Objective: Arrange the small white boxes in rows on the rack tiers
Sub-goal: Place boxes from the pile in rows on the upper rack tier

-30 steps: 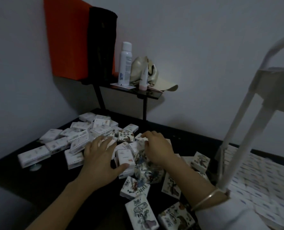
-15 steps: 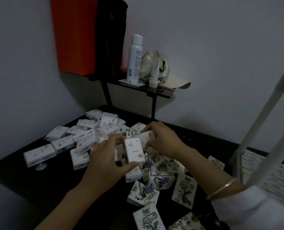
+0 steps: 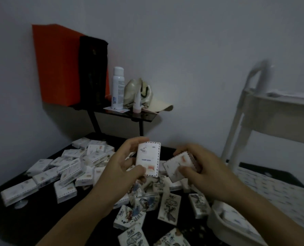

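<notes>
Dim light is recorded over a dark table [image 3: 32, 219] set in a corner of grey walls. A small shelf [image 3: 144, 116] is fixed at the far side, and a spray can [image 3: 117, 87] and a cap [image 3: 147, 96] are noted on it.

A loose pile of small white boxes [image 3: 73, 167] is spread over the far left of the table. Boxes with drawn pictures [image 3: 169, 208] are scattered nearer, between the forearms. A white rack [image 3: 236, 132] is placed at the right. Rows of boxes are seen laid on its lower tier [image 3: 272, 189]. The upper tier [image 3: 272, 112] is too blurred to be read.

The first box [image 3: 148, 157] is held upright in the left hand [image 3: 117, 171], with the thumb pressed on its near face and the fingers curled behind its left edge. The second box [image 3: 178, 166] is gripped, tilted, in the right hand [image 3: 206, 176], with the thumb laid across its face and the fingers wrapped over its far end. Both are raised above the pile, just beside each other. Contact between them cannot be confirmed.

The boxes are judged light, with thin card walls that may dent if the broad faces are squeezed. Their faces appear smooth, so some slip is to be expected. A hold across the long narrow edges, thumb opposed to fingers, is advised. With so many boxes on the table, the task is judged far from complete.
</notes>
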Demonstrator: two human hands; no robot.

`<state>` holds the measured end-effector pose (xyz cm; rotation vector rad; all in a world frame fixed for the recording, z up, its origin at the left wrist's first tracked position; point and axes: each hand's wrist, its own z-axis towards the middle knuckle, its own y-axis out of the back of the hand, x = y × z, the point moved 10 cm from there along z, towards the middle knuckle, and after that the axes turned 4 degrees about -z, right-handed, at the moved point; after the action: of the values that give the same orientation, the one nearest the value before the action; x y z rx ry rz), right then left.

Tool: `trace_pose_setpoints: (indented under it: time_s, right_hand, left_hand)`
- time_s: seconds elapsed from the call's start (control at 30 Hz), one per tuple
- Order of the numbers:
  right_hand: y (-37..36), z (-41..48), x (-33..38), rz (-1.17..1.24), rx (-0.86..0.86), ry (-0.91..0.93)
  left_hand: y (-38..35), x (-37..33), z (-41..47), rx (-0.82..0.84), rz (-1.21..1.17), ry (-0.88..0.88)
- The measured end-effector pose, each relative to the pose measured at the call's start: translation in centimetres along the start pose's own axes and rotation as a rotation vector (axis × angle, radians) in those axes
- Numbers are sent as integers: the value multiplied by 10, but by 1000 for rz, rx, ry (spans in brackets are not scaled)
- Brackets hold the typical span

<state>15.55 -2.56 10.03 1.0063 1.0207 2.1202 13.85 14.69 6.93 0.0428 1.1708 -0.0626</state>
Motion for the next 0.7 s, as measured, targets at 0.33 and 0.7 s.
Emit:
trace_pose_setpoints:
  time_s: [0.33, 0.7]
  right_hand:
    - [125, -86, 0, 346, -88, -103]
    - [281, -117, 0, 188, -533, 11]
  left_hand:
    - [-107, -98, 1, 282, -30, -123]
    - [-212, -223, 48, 398, 105, -334]
